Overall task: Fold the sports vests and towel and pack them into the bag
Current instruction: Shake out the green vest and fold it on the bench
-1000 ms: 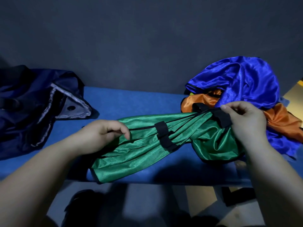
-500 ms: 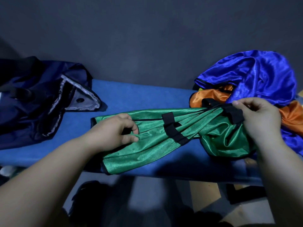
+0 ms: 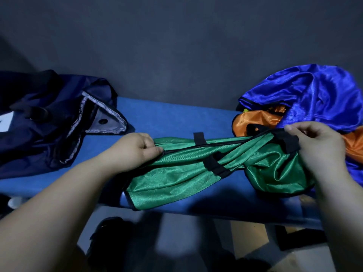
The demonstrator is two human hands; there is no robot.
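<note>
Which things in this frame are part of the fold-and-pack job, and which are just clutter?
Job: green vest, gripped by left hand and right hand; blue vest and orange vest heaped at right; navy bag at left.

Lying about: dark shapes on the floor below the blue bench, too dim to identify. No towel recognisable.

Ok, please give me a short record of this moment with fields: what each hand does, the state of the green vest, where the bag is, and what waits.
left hand: grips the left end of the green vest
right hand: pinches its right end
green vest: bunched, stretched between the hands, low over the blue surface, not yet folded
bag: navy, at the left, apart from the vest
waiting: blue vest over orange vest, at the right
towel: cannot tell
</note>
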